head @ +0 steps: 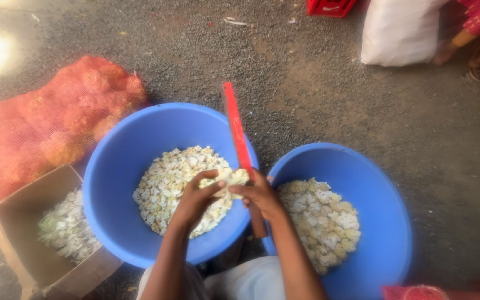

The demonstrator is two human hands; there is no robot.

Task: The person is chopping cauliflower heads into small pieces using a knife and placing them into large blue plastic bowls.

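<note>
Seen from the head camera: left hand (195,197) and right hand (259,194) together, fingers of both pinched on one pale cauliflower piece (230,178), held above the near rim of the left blue tub (112,183) beside an upright red-backed blade (237,133); cut florets heaped in that tub and in the right blue tub (384,222). Left of the tubs, a cardboard box (15,208) of trimmings; behind it, a red mesh sack (45,122); at the far right of the gravel ground, a white sack (398,30).

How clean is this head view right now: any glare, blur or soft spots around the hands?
Head view: strong glare blows out the upper left corner; the whole picture is soft, the red mesh sack smeared; the left hand and right hand on the pale cauliflower piece stay readable; lighting over both blue tubs is even.
</note>
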